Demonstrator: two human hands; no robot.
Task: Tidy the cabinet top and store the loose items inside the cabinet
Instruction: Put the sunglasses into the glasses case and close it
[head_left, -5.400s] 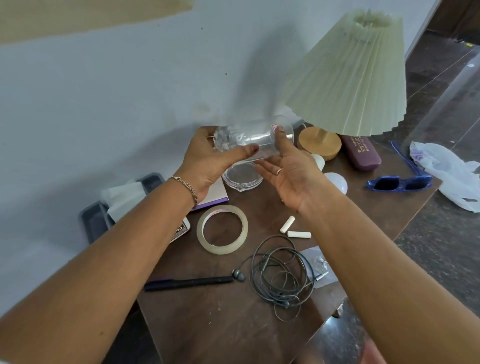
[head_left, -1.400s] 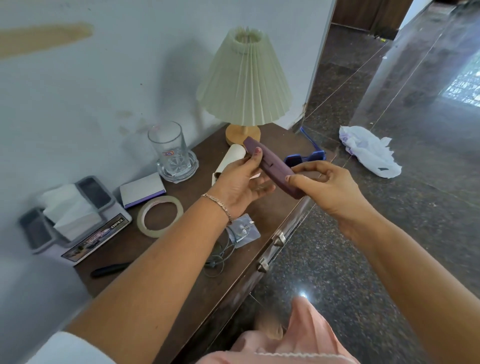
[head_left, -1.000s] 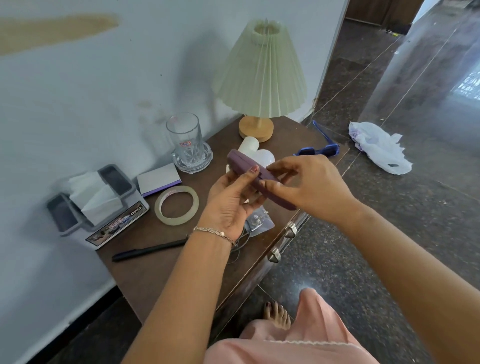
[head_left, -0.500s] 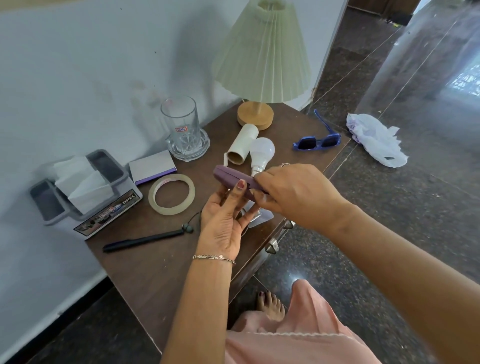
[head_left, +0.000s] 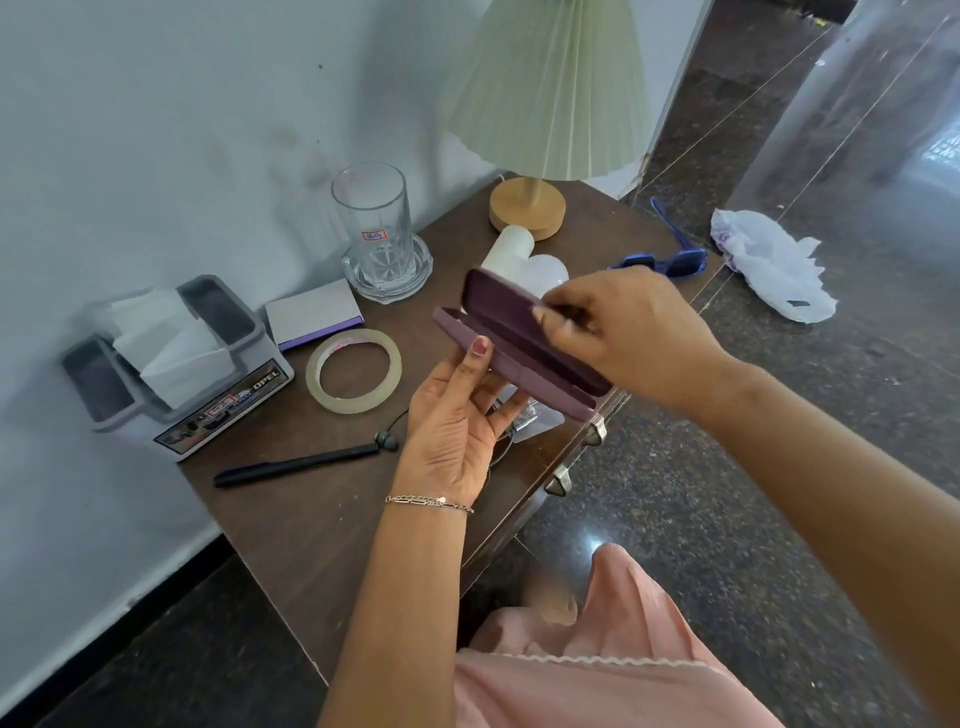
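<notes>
"OPEL" on grey organiser (head_left: 223, 410) label; glass (head_left: 371, 218) sticker approx. "169".

Hidden and cut off
Lamp shade (head_left: 550, 88) cut by the picture's top edge; the purple case (head_left: 519, 343) covers much of the bulb (head_left: 551, 270); the left hand (head_left: 457, 431) hides most of the earphone cable (head_left: 387, 440) near the cabinet top's (head_left: 322, 519) front edge.

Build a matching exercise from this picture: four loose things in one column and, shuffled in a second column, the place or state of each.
Things
1. purple case
2. glass
3. blue sunglasses
4. tape roll

Place or state
A. lies flat beside the notepad
B. held open by the left hand and right hand
C. stands upright on a clear dish
D. lies at the far corner of the cabinet top

Pairs: 1-B, 2-C, 3-D, 4-A
</notes>
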